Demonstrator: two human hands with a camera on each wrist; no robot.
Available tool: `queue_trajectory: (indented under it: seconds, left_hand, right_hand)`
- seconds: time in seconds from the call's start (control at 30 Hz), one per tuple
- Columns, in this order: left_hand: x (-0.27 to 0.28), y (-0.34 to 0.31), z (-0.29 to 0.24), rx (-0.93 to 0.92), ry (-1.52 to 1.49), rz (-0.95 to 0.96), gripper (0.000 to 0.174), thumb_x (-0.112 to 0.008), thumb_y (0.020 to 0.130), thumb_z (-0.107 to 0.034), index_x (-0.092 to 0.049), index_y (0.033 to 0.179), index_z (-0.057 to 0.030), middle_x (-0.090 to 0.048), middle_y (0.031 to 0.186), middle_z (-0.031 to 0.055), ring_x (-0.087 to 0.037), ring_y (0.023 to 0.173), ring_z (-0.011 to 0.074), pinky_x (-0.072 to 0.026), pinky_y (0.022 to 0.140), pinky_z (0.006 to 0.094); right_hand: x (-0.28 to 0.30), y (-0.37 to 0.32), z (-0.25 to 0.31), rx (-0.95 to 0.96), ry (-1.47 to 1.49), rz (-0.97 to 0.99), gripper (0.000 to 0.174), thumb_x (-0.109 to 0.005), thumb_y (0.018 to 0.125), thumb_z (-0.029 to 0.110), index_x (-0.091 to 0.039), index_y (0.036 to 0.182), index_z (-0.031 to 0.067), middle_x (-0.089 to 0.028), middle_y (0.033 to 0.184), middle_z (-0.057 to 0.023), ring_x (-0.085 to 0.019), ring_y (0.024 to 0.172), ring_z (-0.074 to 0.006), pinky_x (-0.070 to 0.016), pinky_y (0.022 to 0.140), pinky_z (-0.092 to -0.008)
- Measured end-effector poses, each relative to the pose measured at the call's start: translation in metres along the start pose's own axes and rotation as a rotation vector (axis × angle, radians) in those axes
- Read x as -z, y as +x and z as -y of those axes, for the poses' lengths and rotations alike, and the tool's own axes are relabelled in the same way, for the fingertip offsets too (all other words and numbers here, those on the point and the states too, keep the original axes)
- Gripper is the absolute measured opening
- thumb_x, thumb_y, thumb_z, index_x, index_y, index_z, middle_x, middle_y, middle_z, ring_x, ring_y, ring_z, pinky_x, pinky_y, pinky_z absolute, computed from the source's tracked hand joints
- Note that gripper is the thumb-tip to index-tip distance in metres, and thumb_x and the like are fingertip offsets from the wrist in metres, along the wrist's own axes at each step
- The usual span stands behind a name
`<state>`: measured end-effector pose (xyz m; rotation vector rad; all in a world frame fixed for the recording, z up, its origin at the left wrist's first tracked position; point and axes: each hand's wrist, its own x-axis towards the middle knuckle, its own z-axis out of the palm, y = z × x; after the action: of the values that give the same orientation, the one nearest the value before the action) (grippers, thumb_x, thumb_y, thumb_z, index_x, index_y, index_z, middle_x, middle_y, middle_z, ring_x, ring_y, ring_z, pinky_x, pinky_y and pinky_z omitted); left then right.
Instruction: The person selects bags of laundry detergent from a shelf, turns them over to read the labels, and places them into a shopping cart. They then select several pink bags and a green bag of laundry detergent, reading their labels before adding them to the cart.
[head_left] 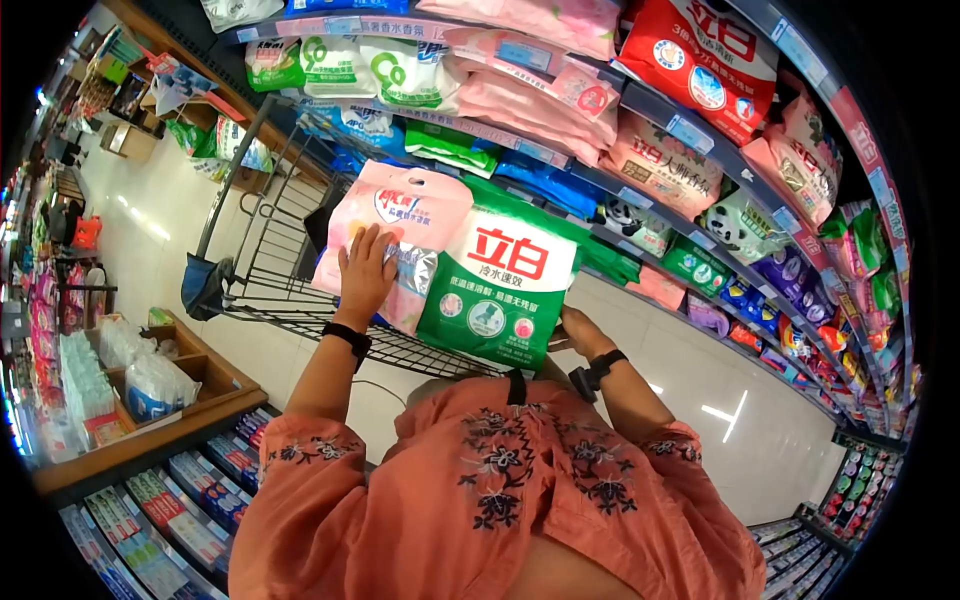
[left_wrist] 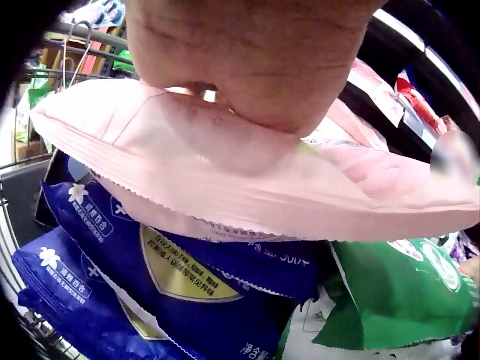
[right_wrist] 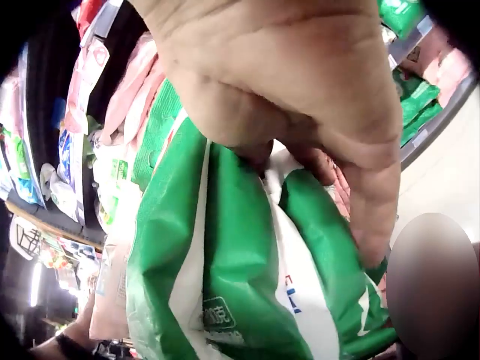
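Note:
A pink bag (head_left: 400, 215) lies over the cart, and the left hand (head_left: 367, 272) rests on its front with fingers spread. Beside it, overlapping its right edge, a green and white bag (head_left: 500, 275) faces up. At that bag's lower right side the right hand (head_left: 583, 333) holds its edge; in the right wrist view the right hand (right_wrist: 300, 97) has its fingers curled onto the creased green bag (right_wrist: 240, 247). Below the pink bag (left_wrist: 225, 172) in the left wrist view are dark blue bags (left_wrist: 187, 277), with the left hand (left_wrist: 247, 60) on top.
The wire shopping cart (head_left: 262, 262) stands against shelves of bagged goods, whose shelf edge (head_left: 560, 150) runs along the front and right. A wooden display bin (head_left: 215, 375) is at left, above boxed goods (head_left: 165, 510). Pale floor (head_left: 775, 440) shows at right.

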<state>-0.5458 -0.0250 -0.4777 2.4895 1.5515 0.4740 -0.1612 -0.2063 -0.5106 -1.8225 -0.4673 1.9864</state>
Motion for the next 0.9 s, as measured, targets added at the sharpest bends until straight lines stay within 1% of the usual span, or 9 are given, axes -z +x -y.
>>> queue_trajectory:
  seconds: [0.13,0.33,0.43,0.57,0.63,0.7,0.77,0.83,0.9]
  left_hand:
    - [-0.003,0.003,0.005,0.043,0.007,0.016,0.046,-0.060,0.093,-0.026,-0.053,0.137,-0.0192,-0.045,0.152,0.0084,-0.035,0.145,0.0335,-0.0248,0.111,0.0671]
    - [-0.001,0.011,0.022,0.063,-0.015,0.036,0.046,-0.060,0.093,-0.026,-0.053,0.137,-0.0194,-0.044,0.153,0.0071,-0.034,0.145,0.0327,-0.0245,0.112,0.0656]
    - [0.002,0.015,0.036,0.068,-0.036,0.047,0.046,-0.060,0.093,-0.026,-0.053,0.138,-0.0191,-0.044,0.153,0.0075,-0.035,0.145,0.0335,-0.0248,0.112,0.0649]
    - [0.003,0.017,0.041,0.120,-0.015,0.027,0.049,-0.060,0.094,-0.029,-0.052,0.140,-0.0166,-0.044,0.152,0.0105,-0.036,0.143,0.0371,-0.0261,0.110,0.0656]
    - [0.009,0.012,0.029,0.084,0.009,-0.021,0.052,-0.061,0.094,-0.033,-0.051,0.142,-0.0147,-0.045,0.151,0.0129,-0.037,0.142,0.0389,-0.0275,0.109,0.0660]
    - [0.017,0.005,0.009,0.053,0.021,-0.012,0.060,-0.062,0.094,-0.042,-0.048,0.145,-0.0117,-0.047,0.149,0.0168,-0.039,0.140,0.0408,-0.0306,0.106,0.0662]
    - [0.020,-0.003,-0.003,0.073,-0.011,0.025,0.063,-0.063,0.094,-0.044,-0.048,0.145,-0.0115,-0.046,0.149,0.0178,-0.039,0.140,0.0404,-0.0307,0.106,0.0664]
    - [0.014,-0.009,0.000,0.090,-0.088,0.056,0.069,-0.066,0.091,-0.046,-0.045,0.146,-0.0108,-0.044,0.150,0.0186,-0.038,0.141,0.0397,-0.0301,0.107,0.0674]
    - [0.011,-0.010,0.010,0.081,-0.037,0.054,0.071,-0.067,0.090,-0.046,-0.044,0.147,-0.0110,-0.044,0.151,0.0184,-0.038,0.141,0.0396,-0.0300,0.108,0.0676]
  right_hand:
    - [-0.003,0.002,0.011,0.044,-0.012,-0.005,0.067,-0.033,0.102,0.060,-0.056,0.132,0.0047,-0.065,0.115,-0.0149,-0.067,0.098,-0.0316,-0.0552,0.087,-0.0473]
    - [-0.011,0.010,0.025,0.056,0.027,-0.023,0.064,-0.038,0.101,0.060,-0.061,0.120,0.0029,-0.068,0.099,-0.0110,-0.068,0.080,-0.0252,-0.0564,0.070,-0.0395]
    - [-0.015,0.024,0.026,0.055,0.093,-0.001,0.062,-0.039,0.102,0.057,-0.061,0.118,0.0014,-0.067,0.098,-0.0111,-0.067,0.076,-0.0251,-0.0547,0.063,-0.0369]
    - [-0.024,0.037,0.031,0.046,0.068,-0.018,0.057,-0.038,0.104,0.053,-0.060,0.121,0.0030,-0.067,0.100,-0.0105,-0.067,0.076,-0.0259,-0.0536,0.062,-0.0369]
    - [-0.035,0.035,0.039,0.041,0.071,-0.048,0.055,-0.037,0.104,0.051,-0.058,0.124,0.0039,-0.067,0.101,-0.0099,-0.067,0.076,-0.0261,-0.0533,0.062,-0.0371]
    - [-0.040,0.032,0.046,0.048,0.089,0.004,0.056,-0.038,0.104,0.052,-0.057,0.128,0.0056,-0.066,0.105,-0.0096,-0.066,0.080,-0.0257,-0.0533,0.065,-0.0374]
    - [-0.048,0.033,0.051,0.056,0.100,0.042,0.057,-0.038,0.104,0.053,-0.056,0.132,0.0069,-0.065,0.107,-0.0094,-0.066,0.083,-0.0254,-0.0535,0.070,-0.0381]
    - [-0.054,0.037,0.056,0.065,0.103,0.066,0.058,-0.037,0.103,0.054,-0.055,0.135,0.0078,-0.065,0.109,-0.0091,-0.065,0.088,-0.0253,-0.0537,0.075,-0.0390]
    - [-0.062,0.038,0.064,0.049,0.070,0.060,0.059,-0.037,0.103,0.055,-0.054,0.135,0.0086,-0.064,0.111,-0.0091,-0.065,0.092,-0.0260,-0.0537,0.080,-0.0399]
